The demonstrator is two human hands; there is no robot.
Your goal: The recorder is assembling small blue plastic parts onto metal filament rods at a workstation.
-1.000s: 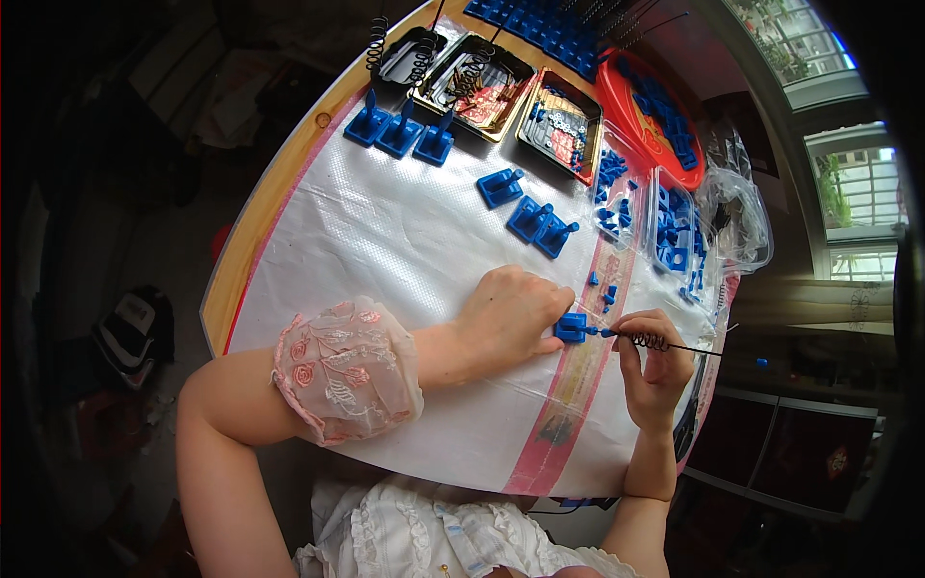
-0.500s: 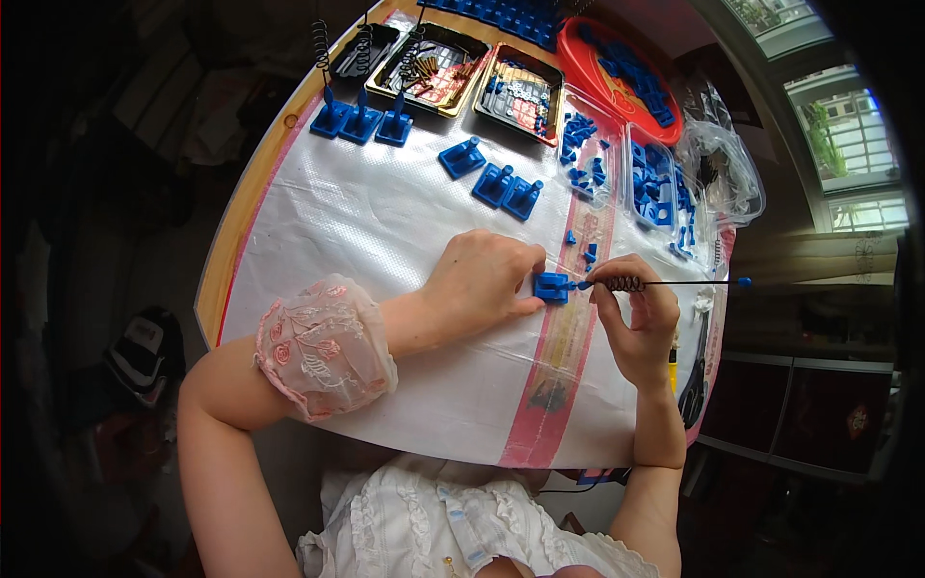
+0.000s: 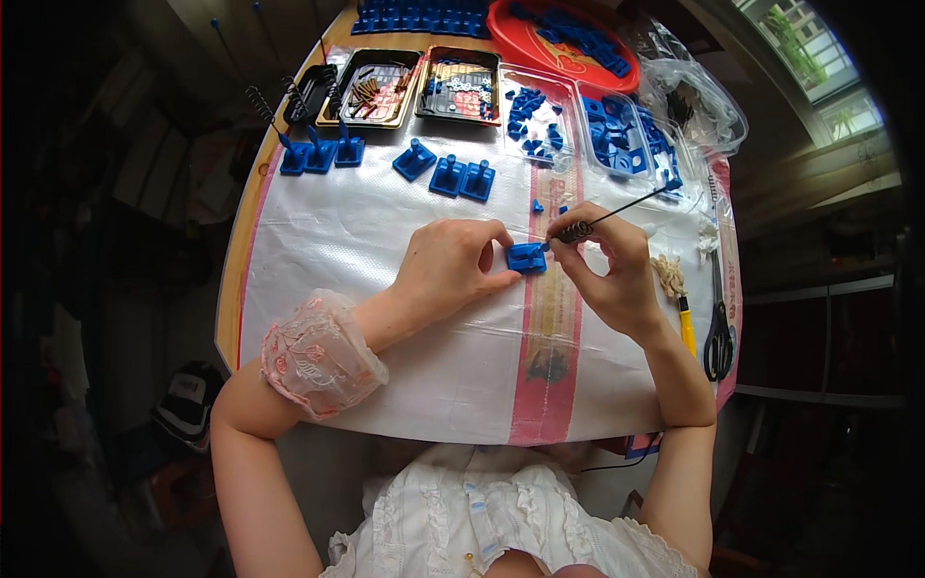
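Observation:
At the middle of the table, my left hand (image 3: 448, 265) has its thumb and forefinger closed on the left side of a small blue plastic base (image 3: 526, 257). My right hand (image 3: 612, 265) pinches a black coiled spring wire (image 3: 575, 231) with a blue tip. The wire slants up and to the right out of my fingers. Its lower end meets a blue piece at the base's right edge; my fingertips partly hide that joint. Beyond my left hand stand three blue bases with short posts (image 3: 447, 175). Farther left, three more bases (image 3: 320, 154) carry upright spring wires.
Black trays of brass-coloured pieces (image 3: 371, 96) and small white parts (image 3: 461, 87) line the back. Clear boxes of blue parts (image 3: 537, 120), (image 3: 615, 135) and a red basin (image 3: 564, 63) adjoin them. Black scissors (image 3: 718, 352) and a yellow-handled tool (image 3: 686, 328) lie right.
The wire has swung from nearly level to slanting, its far end higher. My right hand has turned with it. My left hand still holds the base, and the whole view has shifted.

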